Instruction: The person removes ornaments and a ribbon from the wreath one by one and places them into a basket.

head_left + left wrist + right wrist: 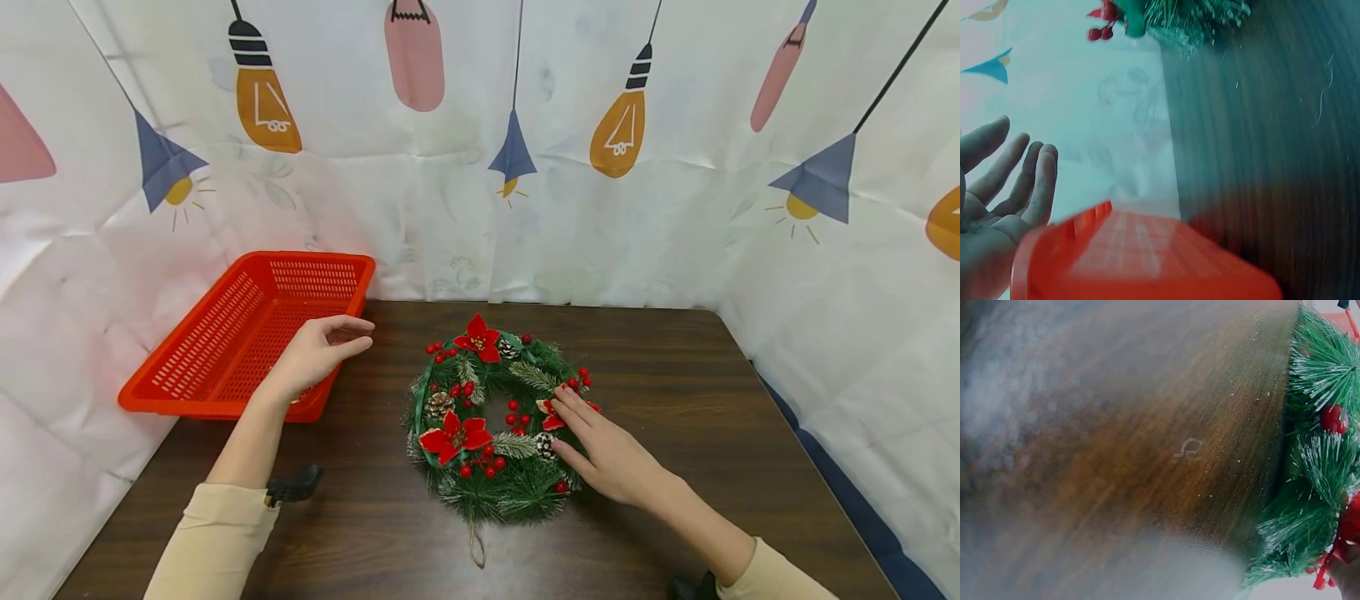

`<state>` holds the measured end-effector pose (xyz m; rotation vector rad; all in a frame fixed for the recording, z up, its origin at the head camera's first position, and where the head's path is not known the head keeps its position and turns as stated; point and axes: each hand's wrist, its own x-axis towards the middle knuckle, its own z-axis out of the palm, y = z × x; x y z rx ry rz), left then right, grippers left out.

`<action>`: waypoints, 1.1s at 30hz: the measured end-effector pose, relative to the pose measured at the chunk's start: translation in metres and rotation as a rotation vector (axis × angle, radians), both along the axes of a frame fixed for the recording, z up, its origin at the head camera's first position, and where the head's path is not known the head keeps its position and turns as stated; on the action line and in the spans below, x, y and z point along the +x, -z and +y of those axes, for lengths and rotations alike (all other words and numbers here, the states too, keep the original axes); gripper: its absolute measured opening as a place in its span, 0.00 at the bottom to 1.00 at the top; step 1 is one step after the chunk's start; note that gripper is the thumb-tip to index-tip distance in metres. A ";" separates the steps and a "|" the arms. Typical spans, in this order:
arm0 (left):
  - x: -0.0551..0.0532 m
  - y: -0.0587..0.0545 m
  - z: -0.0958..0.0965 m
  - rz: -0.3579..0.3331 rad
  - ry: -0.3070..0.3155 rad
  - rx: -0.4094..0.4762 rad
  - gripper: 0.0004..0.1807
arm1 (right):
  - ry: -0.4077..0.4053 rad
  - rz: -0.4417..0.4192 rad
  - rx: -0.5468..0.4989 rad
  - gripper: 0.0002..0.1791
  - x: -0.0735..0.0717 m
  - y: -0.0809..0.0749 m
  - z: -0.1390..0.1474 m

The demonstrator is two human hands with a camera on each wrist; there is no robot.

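Observation:
A green Christmas wreath (480, 502) with red poinsettias, berries and pine cones lies on the table, its twine loop (477, 547) towards me. My right hand (611, 454) rests on the wreath's right side, fingers stretched over a red flower and the thumb beside a frosted pine cone (545, 446). At the right wrist view's edge, green needles (1329, 381) and a bit of that hand show. My left hand (318, 354) hovers by the right rim of the red basket (247, 333), loosely bent and holding nothing. The left wrist view also shows its empty fingers (1041, 187) above the basket wall (1147, 250).
The basket, with slotted sides, stands at the table's back left. Behind the brown wooden table (660, 375) hangs a white curtain (450, 217) printed with lamps and bulbs. A dark blue cloth (847, 492) shows past the right edge.

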<state>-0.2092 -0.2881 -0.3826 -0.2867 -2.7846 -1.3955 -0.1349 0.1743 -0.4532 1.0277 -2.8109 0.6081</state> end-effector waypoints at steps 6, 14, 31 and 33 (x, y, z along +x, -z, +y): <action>0.001 0.006 0.019 0.004 0.041 0.002 0.19 | 0.003 -0.008 0.002 0.38 0.000 0.000 0.001; 0.003 0.023 0.036 0.022 0.055 0.007 0.15 | 0.009 -0.029 0.010 0.37 -0.001 0.001 0.002; 0.004 0.049 0.060 -0.141 0.070 0.092 0.15 | 0.007 -0.024 0.006 0.37 0.000 0.000 0.001; 0.003 0.052 0.061 -0.159 0.073 0.091 0.16 | 0.002 -0.015 0.002 0.37 0.000 0.000 0.001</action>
